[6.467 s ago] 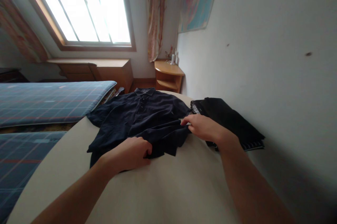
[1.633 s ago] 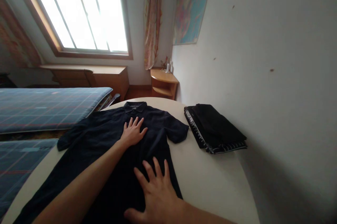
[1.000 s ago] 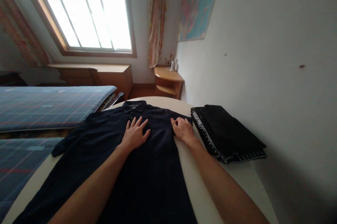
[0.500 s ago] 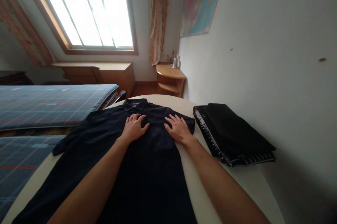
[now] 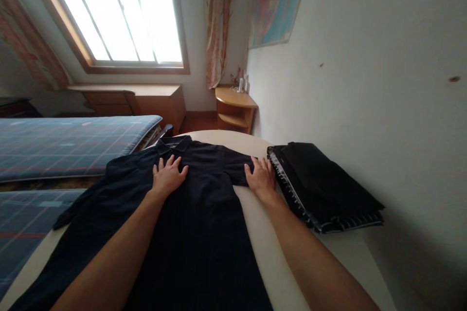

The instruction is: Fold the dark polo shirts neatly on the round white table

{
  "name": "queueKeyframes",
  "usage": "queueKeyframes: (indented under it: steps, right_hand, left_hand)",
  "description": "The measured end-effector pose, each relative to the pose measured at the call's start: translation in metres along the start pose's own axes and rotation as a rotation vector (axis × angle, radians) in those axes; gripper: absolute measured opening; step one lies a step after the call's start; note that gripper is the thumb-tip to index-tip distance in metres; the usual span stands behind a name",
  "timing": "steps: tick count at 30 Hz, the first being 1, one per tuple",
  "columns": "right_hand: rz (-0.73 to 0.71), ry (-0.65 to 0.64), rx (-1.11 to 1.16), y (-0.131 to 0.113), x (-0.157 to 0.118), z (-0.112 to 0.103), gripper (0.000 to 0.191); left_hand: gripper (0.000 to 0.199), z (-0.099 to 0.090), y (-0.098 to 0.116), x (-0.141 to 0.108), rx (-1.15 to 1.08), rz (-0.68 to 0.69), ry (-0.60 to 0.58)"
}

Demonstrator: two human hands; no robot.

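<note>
A dark navy polo shirt (image 5: 204, 213) lies spread on a pale round-ended table (image 5: 251, 213), its collar at the far edge. My left hand (image 5: 169, 174) rests open on the shirt's chest just below the collar, fingers spread. At the cuff of the right-side sleeve lies my right hand (image 5: 261, 175), also open, its fingers spread over the sleeve's end and the table. Close to that hand sits a stack of folded dark clothes (image 5: 324, 184), black on top with striped cloth beneath.
Blue plaid mattresses (image 5: 73, 145) stand along the left, with the shirt's other sleeve reaching toward them. A white wall (image 5: 365, 106) bounds the right side. Beyond the table are a wooden corner shelf (image 5: 236, 98), a wooden desk (image 5: 160, 94) and a bright window (image 5: 120, 14).
My right hand has slid right, from the shirt's shoulder to the sleeve end. My left hand and the shirt's collar have shifted left, and the right-side sleeve now lies more stretched out.
</note>
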State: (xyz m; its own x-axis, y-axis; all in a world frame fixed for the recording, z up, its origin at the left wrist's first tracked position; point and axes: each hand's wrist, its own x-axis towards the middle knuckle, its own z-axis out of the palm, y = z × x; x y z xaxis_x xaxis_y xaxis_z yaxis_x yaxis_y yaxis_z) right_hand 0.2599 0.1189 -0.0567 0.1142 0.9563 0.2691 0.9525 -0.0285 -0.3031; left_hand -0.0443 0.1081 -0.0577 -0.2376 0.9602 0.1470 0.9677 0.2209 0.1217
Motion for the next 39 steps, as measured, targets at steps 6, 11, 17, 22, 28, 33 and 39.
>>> queueKeyframes:
  steps: [6, 11, 17, 22, 28, 33, 39]
  right_hand:
    - [-0.084, -0.005, 0.119, 0.004, 0.005, 0.013, 0.049]
    - [-0.230, 0.124, 0.441, 0.007, 0.016, 0.019, 0.056]
    - [-0.075, 0.307, 0.714, 0.005, 0.026, 0.021, 0.053]
    - [-0.137, 0.388, 0.821, -0.011, 0.016, 0.003, 0.053]
    - [-0.609, 0.114, 0.857, -0.040, -0.015, -0.013, 0.066]
    - [-0.919, -0.149, 0.685, -0.048, -0.033, -0.009, 0.080]
    - [-0.888, -0.108, 0.482, -0.045, -0.036, -0.009, 0.081]
  left_hand:
    - [0.067, -0.002, 0.040, -0.028, -0.160, 0.480, 0.008]
    - [0.063, -0.001, 0.060, -0.051, -0.161, 0.674, -0.133]
    - [0.061, -0.004, 0.059, -0.054, -0.178, 0.704, -0.156]
    - [0.055, -0.003, 0.064, -0.051, -0.306, 0.643, -0.097]
    - [0.047, -0.009, 0.061, -0.040, -0.655, 0.280, 0.092]
    - [0.048, -0.013, 0.054, -0.039, -0.688, 0.199, 0.116]
    - [0.043, -0.005, 0.057, -0.038, -0.531, 0.194, 0.115]
